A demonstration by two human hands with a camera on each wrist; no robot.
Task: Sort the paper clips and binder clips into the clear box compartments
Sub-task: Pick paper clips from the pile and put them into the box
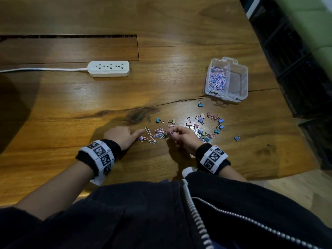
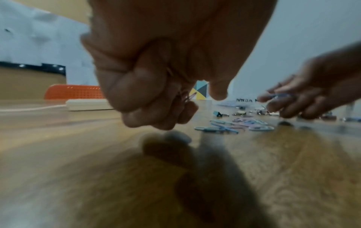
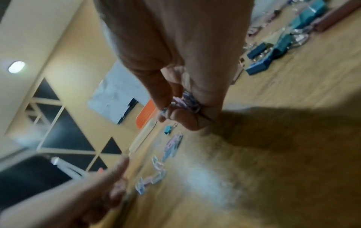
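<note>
wooden table (image 1: 179,24) | both hands pinching paper clips, wrist views blurred

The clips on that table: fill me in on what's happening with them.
A person is sorting clips into a clear box. Its left compartment already holds a heap of paper clips; the right one looks empty. The right hand pinches a small bunch of paper clips in its fingers, and the left hand holds a few more, both low over the loose paper clips on the table. The binder clips lie scattered, unsorted.
</note>
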